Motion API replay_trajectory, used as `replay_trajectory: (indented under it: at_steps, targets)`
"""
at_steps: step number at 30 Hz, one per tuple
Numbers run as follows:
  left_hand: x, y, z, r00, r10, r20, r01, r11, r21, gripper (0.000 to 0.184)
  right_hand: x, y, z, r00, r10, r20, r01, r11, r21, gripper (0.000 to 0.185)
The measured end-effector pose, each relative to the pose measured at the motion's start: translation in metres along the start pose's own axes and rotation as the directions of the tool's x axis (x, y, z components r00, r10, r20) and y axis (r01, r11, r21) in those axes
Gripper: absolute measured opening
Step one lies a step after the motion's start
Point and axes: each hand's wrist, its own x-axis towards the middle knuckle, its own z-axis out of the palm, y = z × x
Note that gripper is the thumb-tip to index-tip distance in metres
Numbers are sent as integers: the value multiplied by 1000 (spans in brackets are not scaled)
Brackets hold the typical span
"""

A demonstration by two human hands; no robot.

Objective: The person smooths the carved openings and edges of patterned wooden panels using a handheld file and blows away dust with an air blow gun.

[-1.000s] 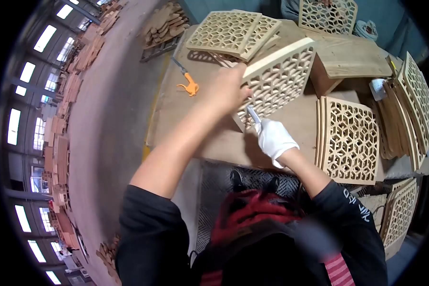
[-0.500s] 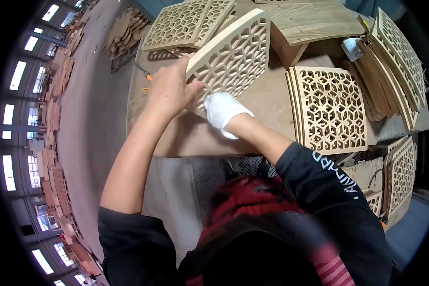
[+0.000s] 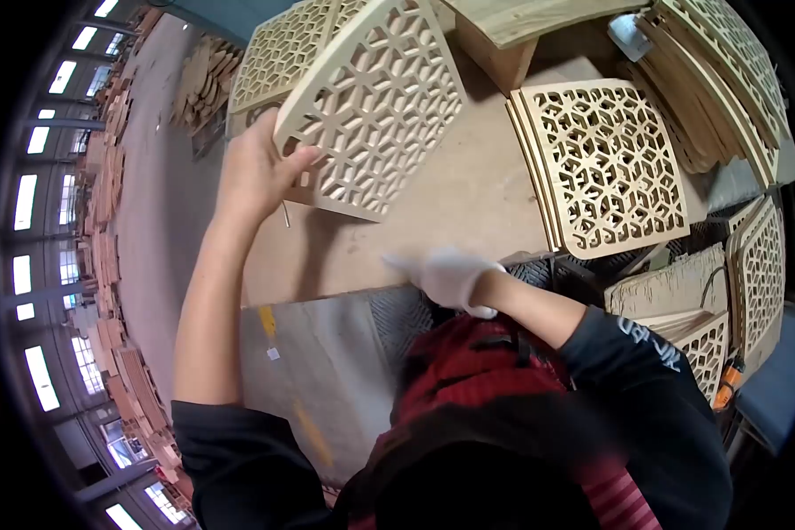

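My bare left hand (image 3: pixel 261 168) grips the left edge of a wooden lattice panel (image 3: pixel 380 110), thumb on its front face. The panel is tilted up over the workbench (image 3: pixel 468 203), its lower corner near the bench surface. My right hand (image 3: pixel 455 276), in a white glove, is off the panel, over the bench's front edge. It is blurred; a thin greyish shape shows at its fingertips, too smeared to name. Right of the held panel stands a small stack of lattice panels (image 3: pixel 609 163), leaning on the bench.
More lattice panels (image 3: pixel 278 53) lie behind the held one. A curved wooden board on a support (image 3: pixel 539 18) is at the back. Curved pieces (image 3: pixel 693 115) stand at the right, with an orange-handled tool (image 3: pixel 729 382) below. Wood pieces (image 3: pixel 205 79) are piled beyond the left side.
My right hand has come away from the panel, down toward the bench's front edge. My left hand still grips the panel, now turned more face-on. The view has shifted.
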Motion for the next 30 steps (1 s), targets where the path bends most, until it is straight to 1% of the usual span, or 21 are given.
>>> replay_trajectory:
  at_steps: [1, 3, 5, 7, 8, 10, 11, 13, 15, 16, 17, 18, 19, 20, 21, 22, 24, 26, 28, 29, 30]
  targets:
    - [3, -9, 2, 998, 57, -20, -56, 998, 40, 35, -11, -2, -6, 997, -3, 81, 8, 998, -68, 50]
    - [5, -6, 3, 1000, 13, 0, -13, 999, 40, 38, -17, -10, -43, 911, 239, 336, -147, 950, -276, 56]
    - [-1, -2, 3, 1000, 7, -2, -7, 999, 39, 38, -8, -11, -58, 979, 96, 181, -77, 991, -111, 58]
    - [2, -7, 4, 999, 45, -18, -44, 999, 25, 37, 7, -20, -81, 990, 103, 100, -113, 989, 99, 57]
    - [2, -6, 5, 999, 35, -12, -35, 999, 27, 37, 16, -32, -96, 978, 169, 124, -194, 954, 229, 56]
    - [1, -4, 4, 1000, 13, -11, -12, 1000, 29, 36, 31, -35, -95, 968, 233, 93, -251, 879, 406, 36]
    - [0, -1, 2, 1000, 13, -8, -12, 999, 48, 36, 41, -25, -78, 970, 240, 30, -226, 858, 461, 28]
    - [-4, 4, 1, 1000, 8, 0, -8, 996, 89, 37, 56, -29, -76, 946, 320, 54, -292, 765, 574, 39]
    - [-2, 1, -1, 1000, 23, 14, -25, 988, 154, 41, 72, -35, -84, 868, 434, 240, -475, 588, 654, 46]
    - [-2, 0, 1, 999, 31, 26, -36, 982, 185, 43, 81, -35, -78, 877, 425, 223, -458, 603, 654, 47]
    - [-3, -1, 4, 999, 31, -29, -28, 995, 94, 36, 91, -33, -69, 885, 418, 204, -441, 616, 652, 48]
    - [-4, -1, 6, 999, 24, -30, -22, 997, 72, 36, 94, -36, -69, 894, 408, 183, -422, 633, 649, 49]
    - [-4, 0, 6, 999, 21, -33, -19, 999, 49, 36, 84, -37, -74, 865, 414, 283, -468, 461, 754, 51]
    - [-3, -1, 4, 999, 18, -39, -17, 1000, 26, 36, 73, -32, -80, 880, 359, 312, -457, 452, 766, 53]
    - [-2, -2, 3, 996, 68, -53, -61, 990, 125, 36, 61, -30, -89, 850, 374, 371, -515, 443, 733, 53]
    - [0, -5, 2, 998, 47, -47, -42, 994, 104, 36, 54, -30, -94, 814, 387, 433, -575, 433, 694, 54]
    - [1, -6, 3, 1000, 11, 0, -11, 998, 62, 36, 63, -27, -90, 861, 371, 349, -504, 526, 685, 52]
    - [-6, -1, 7, 986, 150, -71, -144, 987, 76, 36, 85, -34, -82, 907, 359, 219, -397, 562, 726, 48]
    - [-5, 7, -1, 1000, -22, 8, 20, 988, 153, 38, 98, -41, -76, 873, 419, 249, -444, 475, 759, 46]
    - [-3, 5, -3, 1000, -18, 7, 17, 991, 131, 38, 86, -35, -79, 883, 373, 284, -459, 561, 689, 52]
    - [-1, 2, -3, 1000, -15, 3, 14, 994, 108, 38, 74, -36, -84, 879, 361, 313, -472, 560, 681, 59]
